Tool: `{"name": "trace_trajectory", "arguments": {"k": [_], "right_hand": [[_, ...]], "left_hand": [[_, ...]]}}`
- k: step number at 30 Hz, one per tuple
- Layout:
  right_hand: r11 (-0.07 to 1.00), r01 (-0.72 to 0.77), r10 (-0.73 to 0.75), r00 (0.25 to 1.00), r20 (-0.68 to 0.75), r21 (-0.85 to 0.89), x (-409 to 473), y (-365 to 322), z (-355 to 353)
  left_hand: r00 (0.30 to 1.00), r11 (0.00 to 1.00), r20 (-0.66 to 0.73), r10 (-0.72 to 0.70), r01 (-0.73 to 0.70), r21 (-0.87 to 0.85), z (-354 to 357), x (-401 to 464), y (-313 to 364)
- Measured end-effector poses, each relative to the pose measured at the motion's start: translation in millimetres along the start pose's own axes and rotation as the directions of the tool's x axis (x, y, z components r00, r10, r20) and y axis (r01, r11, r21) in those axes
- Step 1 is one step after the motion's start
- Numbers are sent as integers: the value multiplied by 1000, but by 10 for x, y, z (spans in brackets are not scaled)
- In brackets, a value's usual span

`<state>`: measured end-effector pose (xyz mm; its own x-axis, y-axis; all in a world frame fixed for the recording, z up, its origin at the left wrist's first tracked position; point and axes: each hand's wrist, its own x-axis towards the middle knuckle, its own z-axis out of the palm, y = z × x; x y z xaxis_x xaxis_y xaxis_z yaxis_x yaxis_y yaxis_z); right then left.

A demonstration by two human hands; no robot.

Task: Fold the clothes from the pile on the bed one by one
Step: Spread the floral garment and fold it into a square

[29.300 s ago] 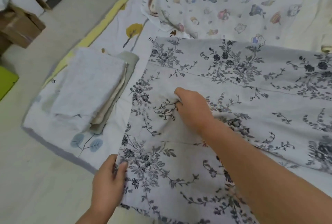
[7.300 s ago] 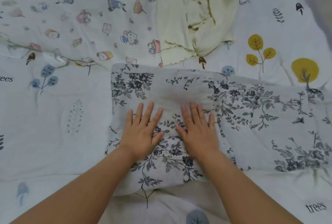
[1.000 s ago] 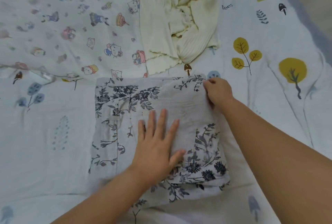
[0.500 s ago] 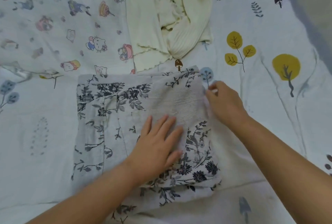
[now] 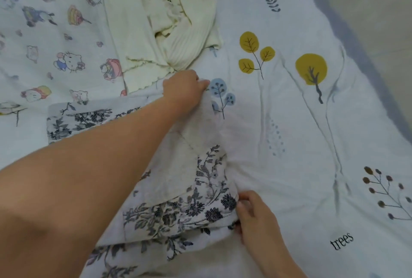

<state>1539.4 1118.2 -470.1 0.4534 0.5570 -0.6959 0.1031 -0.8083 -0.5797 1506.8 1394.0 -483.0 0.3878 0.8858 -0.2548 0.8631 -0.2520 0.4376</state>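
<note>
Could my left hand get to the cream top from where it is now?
Probably yes. The left hand grips the floral cloth's far corner right beside the cream top's scalloped hem, nothing lying between, though it must let go first.

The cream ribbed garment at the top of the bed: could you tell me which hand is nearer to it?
Left. The left hand grips the floral cloth just below the cream garment; the right hand is much farther down.

our left hand (image 5: 182, 90) reaches far forward, bare forearm stretched across from the lower left, its fingers (image 5: 201, 82) curled tight round a fold of the floral cloth (image 5: 194, 199) at its far right corner. our right hand (image 5: 256, 219) sits low and near, fingers bent, pinching that cloth's near right corner.
</note>
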Motion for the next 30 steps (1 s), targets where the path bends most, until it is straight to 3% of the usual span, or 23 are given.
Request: {"name": "trace_trajectory", "arguments": {"k": [3,8,11,14,16,18,21,23,28,30], "right_hand": [[989,-3,13,998,-68,149,-23,47,13],[994,69,-61,993,-99,80,-214,128,-36],[984,112,-124,989,-80,-140,-147,57,-125],[851,191,-302,940,-159,-489,-79,-110,-96],[813,253,-420,879,-226,-525,-66,-267,70],[749,309,-513,830,-217,-586,-32,-372,283],[626,316,-503,862,-59,-713,21,-333,452],[612,306,-479,877,-34,-729,22,-205,452],[631,416,-576,816,-36,-655,-5,-32,373],[750,447,-563,818,-116,-488,-14,-91,315]], "left_hand": [[999,999,-33,-34,33,-14,-5,107,67],[978,985,-119,-169,163,-57,-28,173,-17],[975,993,-220,-17,42,108,19,56,27],[932,968,-311,189,-123,218,57,-188,-5],[907,926,-253,337,-270,263,152,-432,-83],[900,863,-90,426,-374,341,269,-604,-189],[946,878,61,320,-320,357,336,-493,-431],[975,901,97,201,-223,373,330,-353,-529],[989,902,11,145,-136,409,276,-521,-401],[986,913,-28,162,-139,385,228,-852,-448]]}}
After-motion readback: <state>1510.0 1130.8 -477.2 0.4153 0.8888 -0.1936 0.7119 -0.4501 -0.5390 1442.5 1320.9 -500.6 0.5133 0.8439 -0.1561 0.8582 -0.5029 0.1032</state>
